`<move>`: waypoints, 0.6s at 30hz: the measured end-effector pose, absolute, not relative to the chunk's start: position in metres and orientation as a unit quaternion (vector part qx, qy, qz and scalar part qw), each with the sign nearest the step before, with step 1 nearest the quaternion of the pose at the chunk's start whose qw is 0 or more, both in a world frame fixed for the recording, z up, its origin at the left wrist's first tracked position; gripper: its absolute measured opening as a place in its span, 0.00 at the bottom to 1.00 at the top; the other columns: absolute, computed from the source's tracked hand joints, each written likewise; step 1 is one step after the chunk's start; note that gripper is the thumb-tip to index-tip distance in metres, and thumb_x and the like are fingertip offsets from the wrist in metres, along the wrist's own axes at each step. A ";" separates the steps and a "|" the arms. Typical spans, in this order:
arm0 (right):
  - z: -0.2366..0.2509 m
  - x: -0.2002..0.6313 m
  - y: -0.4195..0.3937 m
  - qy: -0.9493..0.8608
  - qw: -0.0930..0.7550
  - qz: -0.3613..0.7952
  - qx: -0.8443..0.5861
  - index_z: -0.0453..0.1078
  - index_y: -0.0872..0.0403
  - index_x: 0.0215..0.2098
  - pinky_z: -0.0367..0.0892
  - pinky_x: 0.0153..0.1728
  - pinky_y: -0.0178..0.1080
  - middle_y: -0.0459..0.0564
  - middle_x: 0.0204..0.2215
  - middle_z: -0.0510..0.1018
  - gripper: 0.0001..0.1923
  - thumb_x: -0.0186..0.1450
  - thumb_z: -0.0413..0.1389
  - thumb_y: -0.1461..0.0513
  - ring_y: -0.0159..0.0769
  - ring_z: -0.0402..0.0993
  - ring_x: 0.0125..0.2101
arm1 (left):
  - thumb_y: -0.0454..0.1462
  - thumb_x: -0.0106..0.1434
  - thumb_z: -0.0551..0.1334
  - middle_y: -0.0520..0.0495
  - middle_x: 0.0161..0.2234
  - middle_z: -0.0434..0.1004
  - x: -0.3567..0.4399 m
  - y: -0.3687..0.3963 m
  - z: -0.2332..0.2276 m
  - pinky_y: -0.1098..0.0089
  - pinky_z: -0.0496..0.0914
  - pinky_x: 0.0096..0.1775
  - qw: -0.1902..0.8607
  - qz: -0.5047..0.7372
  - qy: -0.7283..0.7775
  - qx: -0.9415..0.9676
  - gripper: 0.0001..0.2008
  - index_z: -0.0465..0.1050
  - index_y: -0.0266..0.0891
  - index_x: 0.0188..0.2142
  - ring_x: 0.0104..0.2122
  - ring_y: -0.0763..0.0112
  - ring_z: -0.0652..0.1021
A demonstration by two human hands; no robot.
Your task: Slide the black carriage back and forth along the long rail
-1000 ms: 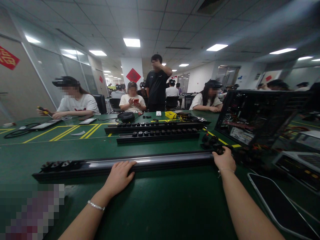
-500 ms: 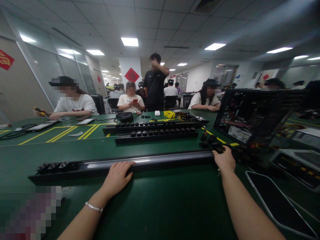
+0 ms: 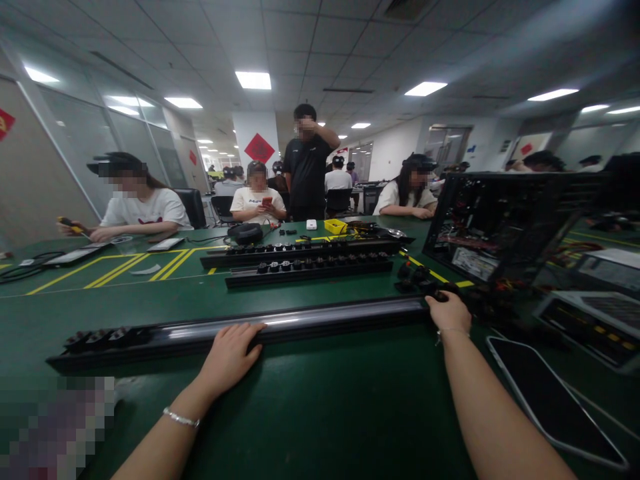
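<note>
Rail [image 3: 325, 317] indistinct at right hand [image 3: 451, 313]

A phone [image 3: 555, 400] lies on the green tabletop [image 3: 325, 407]; beyond it stand an open computer case [image 3: 500, 220] and a yellow tray [image 3: 334, 229].

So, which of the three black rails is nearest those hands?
The front rail, with the left hand on it. The middle rail and back rail lie farther off, untouched.
</note>
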State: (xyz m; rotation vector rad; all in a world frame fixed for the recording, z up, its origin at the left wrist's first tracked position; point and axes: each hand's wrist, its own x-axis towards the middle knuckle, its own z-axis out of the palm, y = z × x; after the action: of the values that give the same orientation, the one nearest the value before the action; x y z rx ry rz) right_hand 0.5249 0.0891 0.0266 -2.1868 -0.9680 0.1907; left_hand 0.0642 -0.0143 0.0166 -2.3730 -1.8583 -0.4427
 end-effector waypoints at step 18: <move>-0.012 0.562 0.114 -0.353 0.483 0.040 -0.801 0.71 0.56 0.43 0.67 0.36 0.45 0.57 0.35 0.76 0.23 0.51 0.57 0.53 0.44 0.72 0.33 | 0.40 0.60 0.52 0.48 0.43 0.73 0.065 -0.014 0.019 0.61 0.58 0.49 0.037 -0.139 -0.621 -0.771 0.19 0.64 0.46 0.51 0.45 0.65 0.71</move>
State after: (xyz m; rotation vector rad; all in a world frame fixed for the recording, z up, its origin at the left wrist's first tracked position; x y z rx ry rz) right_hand 0.5622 0.1144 -0.0123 -1.9504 -0.8590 0.0986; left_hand 0.0654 -0.0136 0.0191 -2.3658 -1.9064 -0.4264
